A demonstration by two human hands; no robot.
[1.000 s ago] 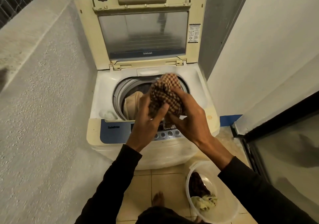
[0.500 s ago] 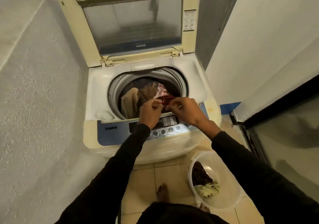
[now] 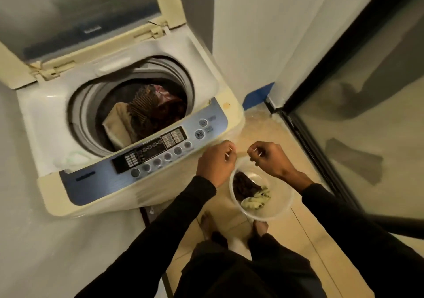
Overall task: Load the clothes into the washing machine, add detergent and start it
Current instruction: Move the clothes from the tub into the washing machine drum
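A cream top-loading washing machine (image 3: 46,105) stands with its lid (image 3: 80,10) raised. In its drum lie several clothes (image 3: 146,111): a beige piece, a brown checked cloth and a dark red one. To the machine's right, a clear plastic basin (image 3: 284,212) sits on the floor and holds a dark garment (image 3: 244,186) and a yellow-green one (image 3: 255,199). My left hand (image 3: 216,163) and my right hand (image 3: 269,158) hover side by side just above the basin's far rim. Both hold nothing, and their fingers are loosely curled.
The blue control panel (image 3: 160,150) with round buttons faces me along the machine's front edge. A rough wall runs along the left. A dark-framed glass door (image 3: 367,137) closes off the right. My bare feet (image 3: 206,222) stand on the tiled floor by the basin.
Both hands let the brown checked cloth drop into the drum, then drew back and down to the right, over the basin. My view turned right and down.
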